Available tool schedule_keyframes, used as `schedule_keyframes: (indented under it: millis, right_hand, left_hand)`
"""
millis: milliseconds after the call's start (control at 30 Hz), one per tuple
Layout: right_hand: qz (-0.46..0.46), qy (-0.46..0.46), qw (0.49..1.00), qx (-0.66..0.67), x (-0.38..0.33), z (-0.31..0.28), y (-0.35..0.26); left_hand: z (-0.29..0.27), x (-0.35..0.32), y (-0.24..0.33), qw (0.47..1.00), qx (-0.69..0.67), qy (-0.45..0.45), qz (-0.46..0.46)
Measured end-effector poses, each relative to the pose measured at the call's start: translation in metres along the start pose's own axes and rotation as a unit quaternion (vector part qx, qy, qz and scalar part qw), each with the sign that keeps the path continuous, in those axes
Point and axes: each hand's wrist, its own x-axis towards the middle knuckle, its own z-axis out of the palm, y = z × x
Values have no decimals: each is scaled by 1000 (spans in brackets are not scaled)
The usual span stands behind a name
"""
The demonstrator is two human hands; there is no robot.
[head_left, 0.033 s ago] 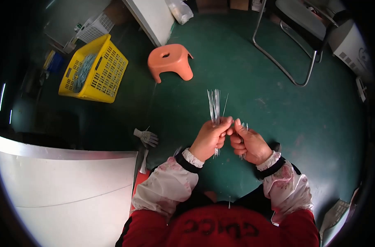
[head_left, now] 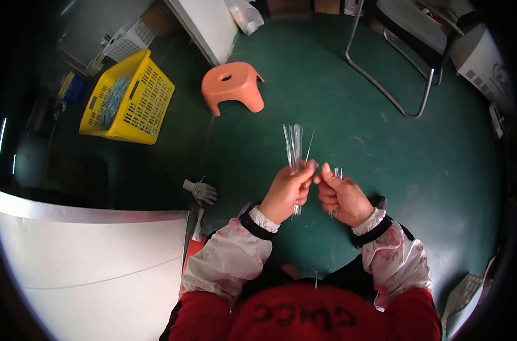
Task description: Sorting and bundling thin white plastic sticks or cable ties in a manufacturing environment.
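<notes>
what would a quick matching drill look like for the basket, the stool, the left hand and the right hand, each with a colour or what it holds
Things:
1. basket
2. stool
3. left hand
4. right hand

Descriptions:
A. orange, standing on the green floor
B. grips a long upright bundle of thin clear strips
C. yellow, with holes in its walls
D. holds a shorter, smaller bunch of thin strips

Pairs: 1-C, 2-A, 3-B, 4-D

A green floor carries an orange stool, a yellow basket and a grey glove.
</notes>
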Motion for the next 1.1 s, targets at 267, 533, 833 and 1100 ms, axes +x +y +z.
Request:
schedule_keyframes:
  millis: [267, 533, 833, 1100]
  right_hand:
    - [-122, 121, 982, -74, 13, 1, -6]
    - [-118, 120, 980, -110, 15, -3, -7]
    - [-267, 237, 934, 4, 15, -28, -29]
    - [-151, 29, 983, -97, -6, -31, -39]
  left_hand:
    - [2, -5, 2, 998, -4, -53, -29]
    - [4, -2, 1, 996, 11, -77, -51]
    - [4, -4, -2, 992, 37, -94, -74]
    - [2, -3, 8, 1000, 0, 10, 13]
